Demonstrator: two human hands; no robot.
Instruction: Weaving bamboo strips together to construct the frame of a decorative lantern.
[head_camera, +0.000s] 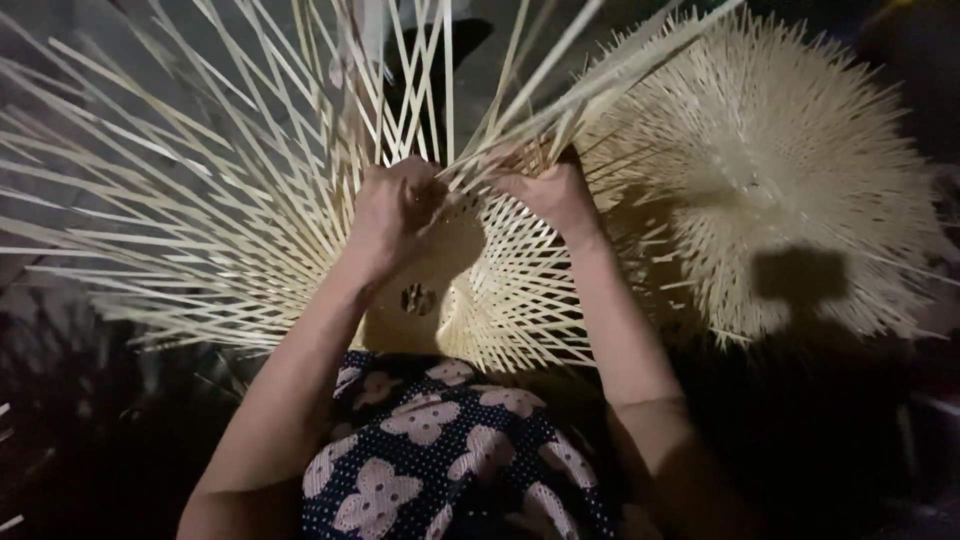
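Observation:
A half-woven cone of pale bamboo strips rests on my lap, its loose strip ends fanning out to the left and upward. My left hand is closed on strips at the weave's upper edge. My right hand pinches strips just to the right of it, fingers bent into the weave. The two hands are a short gap apart. A small round opening shows in the woven part below my left hand.
A second woven bamboo piece with spiky strip ends lies at the right, close to my right forearm. My dark flower-patterned clothing fills the bottom centre. The floor around is dark.

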